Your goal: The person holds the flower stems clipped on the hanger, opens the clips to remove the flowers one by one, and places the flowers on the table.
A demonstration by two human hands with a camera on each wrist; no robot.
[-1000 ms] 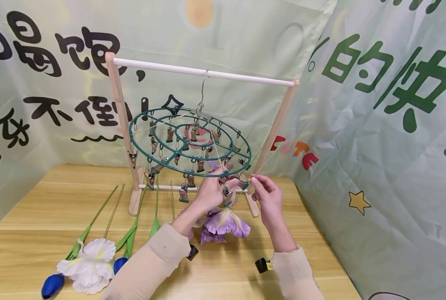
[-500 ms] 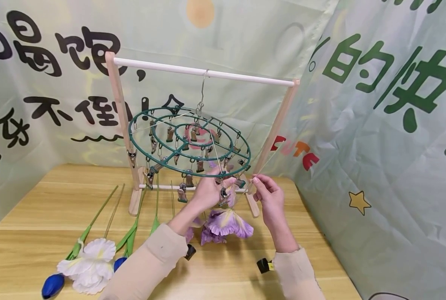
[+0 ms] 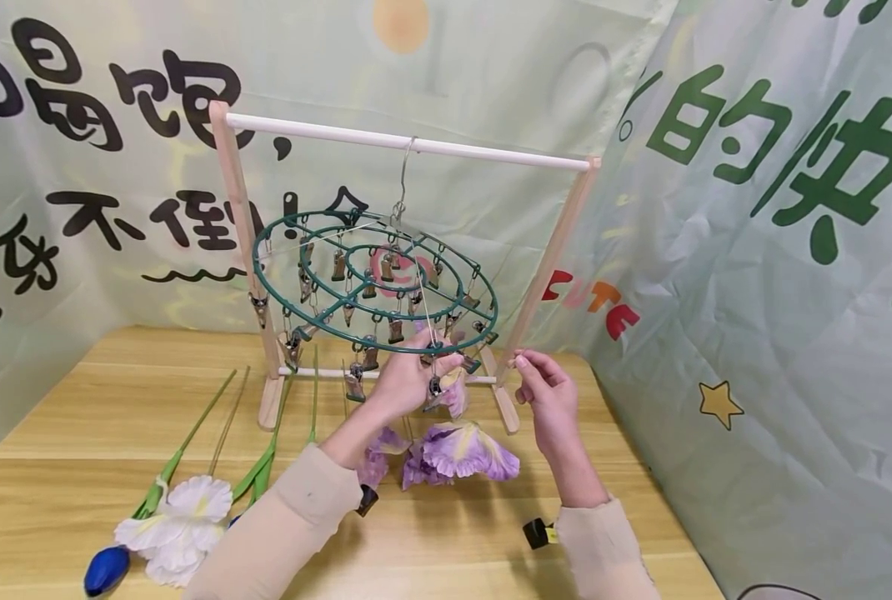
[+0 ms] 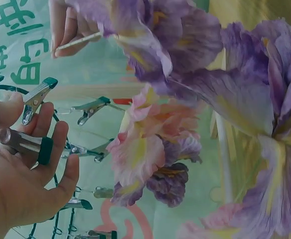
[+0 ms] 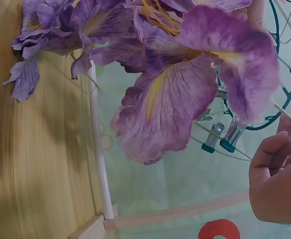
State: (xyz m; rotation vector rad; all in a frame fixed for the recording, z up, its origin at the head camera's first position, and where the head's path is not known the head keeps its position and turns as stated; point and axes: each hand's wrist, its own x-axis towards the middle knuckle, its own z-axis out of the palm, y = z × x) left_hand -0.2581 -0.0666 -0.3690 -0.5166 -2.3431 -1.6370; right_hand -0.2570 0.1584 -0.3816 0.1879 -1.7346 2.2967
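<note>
A round green clip hanger (image 3: 374, 343) with several metal clips hangs from a rack. My left hand (image 3: 404, 379) is under its front right rim. Thumb and index finger pinch a green-tipped clip (image 4: 36, 102), while another clip (image 4: 28, 145) lies across the palm. To the right, my right hand (image 3: 553, 396) pinches the thin stem (image 4: 78, 42) of an artificial purple iris (image 5: 168, 104) hanging head down. That stem is apart from the pinched clip. Other purple irises (image 3: 374, 458) and a pink-and-purple one (image 4: 145, 144) hang upside down behind; their upper stems are mostly hidden.
The rack's white bar (image 3: 326, 133) runs above, with wooden posts (image 3: 558, 242) at both ends. On the table (image 3: 78, 425) at left lie a white iris (image 3: 179, 529), a blue tulip (image 3: 106, 571) and several stems. Printed cloth (image 3: 716, 317) walls the back and right.
The left hand has moved slightly left and the hanger has swung left with it. My right hand has drifted a little right, carrying the purple iris.
</note>
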